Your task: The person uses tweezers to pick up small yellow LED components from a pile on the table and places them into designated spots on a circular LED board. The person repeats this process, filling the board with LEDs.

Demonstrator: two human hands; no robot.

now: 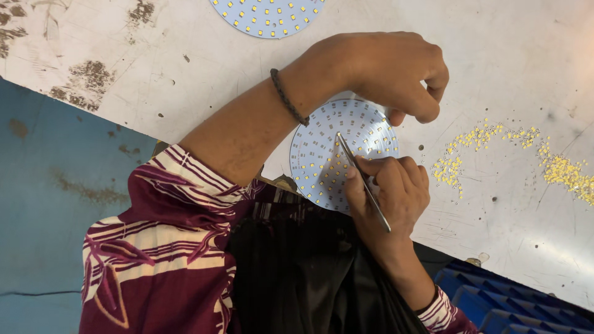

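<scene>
A round white circuit disc (334,154) dotted with small yellow chips lies at the table's near edge. My right hand (393,192) grips thin metal tweezers (362,179), their tip resting on the disc near its middle. My left hand (396,71) curls over the disc's far edge, fingers closed and pressing on the rim; a dark braided band circles that wrist. Part of the disc is hidden under both hands.
A trail of loose yellow chips (495,148) lies scattered to the right of the disc on the worn white table (185,80). A second round disc (269,15) sits at the far edge. A blue crate (520,303) stands below right.
</scene>
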